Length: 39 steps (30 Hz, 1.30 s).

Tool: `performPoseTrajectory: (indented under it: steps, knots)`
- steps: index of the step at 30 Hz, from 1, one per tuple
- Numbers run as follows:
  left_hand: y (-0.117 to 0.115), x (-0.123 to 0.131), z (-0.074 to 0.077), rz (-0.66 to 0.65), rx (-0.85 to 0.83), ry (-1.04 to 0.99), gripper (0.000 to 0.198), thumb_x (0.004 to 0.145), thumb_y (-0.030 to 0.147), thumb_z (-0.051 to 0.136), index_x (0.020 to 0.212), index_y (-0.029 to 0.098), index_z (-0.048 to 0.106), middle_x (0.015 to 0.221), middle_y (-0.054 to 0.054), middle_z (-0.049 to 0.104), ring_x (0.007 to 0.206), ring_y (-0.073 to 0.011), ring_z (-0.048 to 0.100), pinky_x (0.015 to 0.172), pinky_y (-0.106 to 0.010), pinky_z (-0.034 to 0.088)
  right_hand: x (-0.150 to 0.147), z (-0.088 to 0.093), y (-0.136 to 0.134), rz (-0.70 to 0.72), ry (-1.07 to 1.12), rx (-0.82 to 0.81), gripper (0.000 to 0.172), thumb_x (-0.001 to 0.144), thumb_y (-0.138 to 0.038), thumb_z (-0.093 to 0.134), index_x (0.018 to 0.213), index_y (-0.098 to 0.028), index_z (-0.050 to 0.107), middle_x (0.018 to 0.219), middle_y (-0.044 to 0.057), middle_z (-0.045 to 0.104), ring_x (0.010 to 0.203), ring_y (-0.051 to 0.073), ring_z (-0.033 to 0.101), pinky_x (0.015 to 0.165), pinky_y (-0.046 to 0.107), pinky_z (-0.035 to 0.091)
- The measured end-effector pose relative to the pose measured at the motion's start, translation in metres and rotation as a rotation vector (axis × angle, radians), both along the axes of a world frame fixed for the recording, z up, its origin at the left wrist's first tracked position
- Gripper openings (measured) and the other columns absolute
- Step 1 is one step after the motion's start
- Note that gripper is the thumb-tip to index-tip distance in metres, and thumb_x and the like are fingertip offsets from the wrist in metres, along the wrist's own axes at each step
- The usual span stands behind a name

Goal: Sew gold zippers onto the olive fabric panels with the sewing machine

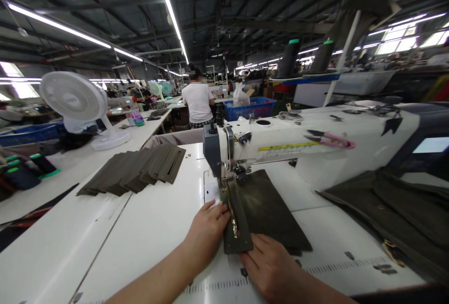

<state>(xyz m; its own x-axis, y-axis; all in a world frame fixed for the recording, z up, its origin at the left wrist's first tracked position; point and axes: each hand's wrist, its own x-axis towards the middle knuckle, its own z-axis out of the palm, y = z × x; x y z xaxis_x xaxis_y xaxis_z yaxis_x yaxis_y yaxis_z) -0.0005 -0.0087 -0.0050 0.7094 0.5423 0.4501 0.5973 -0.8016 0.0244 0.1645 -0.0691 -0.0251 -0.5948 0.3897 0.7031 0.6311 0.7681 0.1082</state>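
A dark olive panel with a gold zipper [231,217] lies partly under the needle head of a white sewing machine [280,140]. My left hand [206,229] presses its bent fingers on the panel's left edge, just in front of the presser foot. With fingers closed at its lower right edge, my right hand [268,264] grips the same panel near the corner. A larger olive piece [271,210] lies flat to the right, partly beneath the zippered panel. The undersides of both hands' grips are hidden.
A fanned stack of olive panels [136,168] lies on the table at left. More olive material with metal hardware [393,215] is heaped at right. Pink-handled snips [331,139] rest on the machine arm. A white fan [73,96] and a person's back [198,100] are farther off.
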Motion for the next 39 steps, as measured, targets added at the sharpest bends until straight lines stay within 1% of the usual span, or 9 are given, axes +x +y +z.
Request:
performPoseTrajectory:
  steps: [4, 12, 17, 20, 24, 27, 33, 37, 39]
  knots:
    - [0.007, 0.000, 0.001, 0.001, -0.021, 0.024, 0.021, 0.080, 0.008, 0.050, 0.096, 0.015, 0.061, 0.100, -0.009, 0.065, 0.095, -0.0203, 0.061, 0.093, -0.041, 0.046, 0.002, 0.000, 0.004, -0.011, -0.013, -0.029, 0.028, 0.077, -0.002, 0.036, 0.060, -0.014, 0.055, 0.059, 0.008, 0.057, 0.060, 0.020, 0.052, 0.055, 0.031, 0.040]
    - [0.025, -0.001, -0.002, -0.043, 0.028, 0.031, 0.021, 0.083, 0.010, 0.045, 0.097, 0.013, 0.059, 0.099, -0.010, 0.064, 0.094, -0.0211, 0.061, 0.091, -0.042, 0.047, 0.004, -0.003, 0.021, -0.027, 0.004, -0.052, 0.027, 0.077, -0.003, 0.038, 0.062, -0.013, 0.057, 0.062, 0.009, 0.059, 0.061, 0.020, 0.054, 0.055, 0.030, 0.042]
    - [0.037, 0.002, 0.000, -0.048, 0.065, 0.004, 0.020, 0.085, 0.011, 0.042, 0.096, 0.013, 0.059, 0.092, -0.010, 0.064, 0.087, -0.0212, 0.061, 0.084, -0.041, 0.050, 0.005, -0.002, 0.032, -0.033, 0.004, -0.037, 0.025, 0.077, -0.003, 0.039, 0.066, -0.012, 0.060, 0.064, 0.009, 0.061, 0.061, 0.021, 0.054, 0.053, 0.031, 0.041]
    - [0.043, 0.003, 0.003, -0.049, 0.029, -0.009, 0.017, 0.083, 0.014, 0.045, 0.095, 0.012, 0.058, 0.085, -0.010, 0.061, 0.083, -0.0218, 0.060, 0.077, -0.038, 0.053, 0.005, -0.001, 0.039, -0.040, 0.000, -0.051, 0.024, 0.076, -0.003, 0.040, 0.064, -0.013, 0.059, 0.064, 0.009, 0.060, 0.060, 0.021, 0.054, 0.052, 0.031, 0.040]
    - [0.050, 0.003, 0.004, -0.048, -0.004, -0.027, 0.017, 0.083, 0.014, 0.045, 0.094, 0.012, 0.057, 0.084, -0.010, 0.058, 0.081, -0.0218, 0.057, 0.071, -0.036, 0.053, 0.004, -0.002, 0.050, -0.037, -0.002, -0.036, 0.022, 0.075, -0.005, 0.041, 0.065, -0.012, 0.059, 0.063, 0.009, 0.059, 0.058, 0.021, 0.052, 0.052, 0.032, 0.039]
    - [0.055, 0.002, 0.000, -0.040, -0.005, -0.044, 0.018, 0.085, 0.013, 0.042, 0.097, 0.015, 0.056, 0.085, -0.009, 0.058, 0.082, -0.0202, 0.057, 0.072, -0.034, 0.053, 0.003, -0.002, 0.057, -0.042, -0.006, -0.048, 0.022, 0.075, -0.006, 0.042, 0.063, -0.013, 0.058, 0.059, 0.007, 0.056, 0.055, 0.020, 0.048, 0.050, 0.032, 0.036]
    - [0.062, -0.001, -0.007, -0.045, 0.003, -0.099, 0.016, 0.085, 0.011, 0.042, 0.091, 0.015, 0.057, 0.083, -0.009, 0.059, 0.076, -0.0195, 0.060, 0.068, -0.033, 0.054, 0.005, 0.000, 0.064, -0.057, -0.031, -0.088, 0.020, 0.075, -0.004, 0.043, 0.065, -0.014, 0.057, 0.061, 0.006, 0.056, 0.057, 0.019, 0.047, 0.052, 0.031, 0.034]
    - [0.060, -0.003, -0.008, -0.070, 0.004, -0.135, 0.020, 0.083, 0.006, 0.041, 0.094, 0.014, 0.055, 0.093, -0.011, 0.061, 0.092, -0.0221, 0.059, 0.078, -0.035, 0.053, 0.004, 0.001, 0.065, -0.068, -0.028, -0.084, 0.022, 0.075, -0.002, 0.041, 0.067, -0.013, 0.057, 0.065, 0.007, 0.058, 0.058, 0.019, 0.048, 0.053, 0.031, 0.035]
    - [0.059, -0.002, -0.009, -0.057, -0.018, -0.137, 0.020, 0.082, 0.005, 0.042, 0.092, 0.015, 0.056, 0.093, -0.011, 0.061, 0.092, -0.0219, 0.059, 0.079, -0.035, 0.053, 0.003, 0.000, 0.066, -0.065, -0.017, -0.084, 0.024, 0.077, -0.001, 0.040, 0.067, -0.013, 0.058, 0.065, 0.007, 0.059, 0.059, 0.019, 0.048, 0.053, 0.031, 0.035]
